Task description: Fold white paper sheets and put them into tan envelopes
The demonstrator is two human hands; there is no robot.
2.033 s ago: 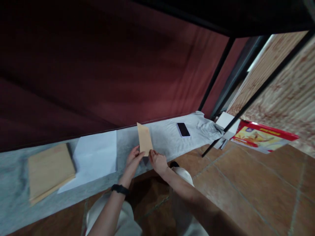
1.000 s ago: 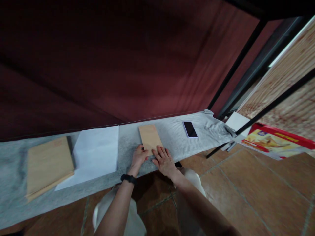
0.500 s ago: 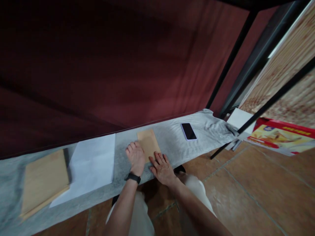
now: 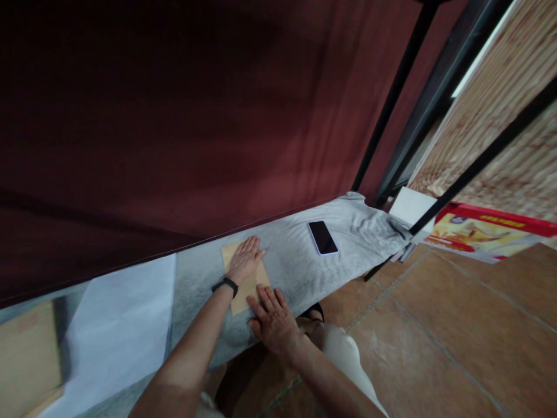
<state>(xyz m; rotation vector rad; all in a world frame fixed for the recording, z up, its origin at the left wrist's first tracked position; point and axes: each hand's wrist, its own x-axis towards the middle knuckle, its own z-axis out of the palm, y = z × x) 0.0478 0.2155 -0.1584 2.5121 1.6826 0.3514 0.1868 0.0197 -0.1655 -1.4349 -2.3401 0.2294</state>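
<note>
A small brown paper envelope [image 4: 246, 290] lies flat on the grey cloth that covers a narrow bench. My left hand [image 4: 245, 258], with a black band on the wrist, rests flat on its upper part, fingers stretched toward the far edge. Near the lower right corner, my right hand [image 4: 274, 316] has its fingers spread, their tips on the envelope or right at its edge. Neither hand grips anything. Beneath my palms, part of the envelope is hidden.
White paper [image 4: 126, 325] and a blurred brown paper stack [image 4: 28, 360] lie to the left. To the right is a phone [image 4: 323, 238] on the grey cloth [image 4: 296, 255]. Dark red fabric [image 4: 217, 145] hangs behind. Black poles [image 4: 387, 116] and a colourful box [image 4: 483, 229] stand at right.
My left hand has moved from the envelope's left edge onto its upper part, now lying flat. My right hand stays at the lower right. The view has shifted to the right.
</note>
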